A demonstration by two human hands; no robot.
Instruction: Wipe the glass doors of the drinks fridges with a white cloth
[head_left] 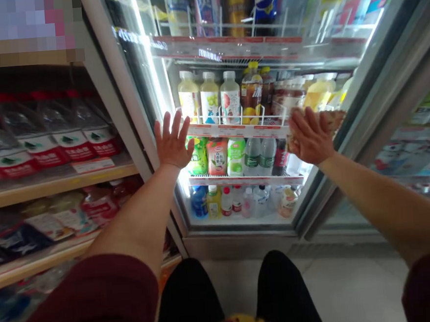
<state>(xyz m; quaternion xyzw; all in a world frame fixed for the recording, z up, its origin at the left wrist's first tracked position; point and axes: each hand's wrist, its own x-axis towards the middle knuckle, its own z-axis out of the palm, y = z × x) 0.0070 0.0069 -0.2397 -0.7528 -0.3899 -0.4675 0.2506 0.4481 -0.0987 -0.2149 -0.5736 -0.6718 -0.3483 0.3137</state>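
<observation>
My left hand [174, 143] is open with its fingers spread, at the left side of the glass door of a lit drinks fridge. Whether its palm touches the glass I cannot tell. My right hand [311, 137] lies over a brownish patterned cloth [338, 120] and holds it against the right part of the glass, with the cloth's edges showing on both sides of the hand. Behind the glass, between my hands, stand white-capped tea bottles [210, 100], a dark yellow-capped bottle [252, 92] and a red-labelled drink [217, 157].
A shelf rack [54, 181] with several red-labelled water bottles [68, 142] stands close on the left. Another glass door [402, 153] is on the right. The metal door frame [238, 232] runs along the bottom, above the pale floor [356, 288]. My knees [278, 284] face the fridge.
</observation>
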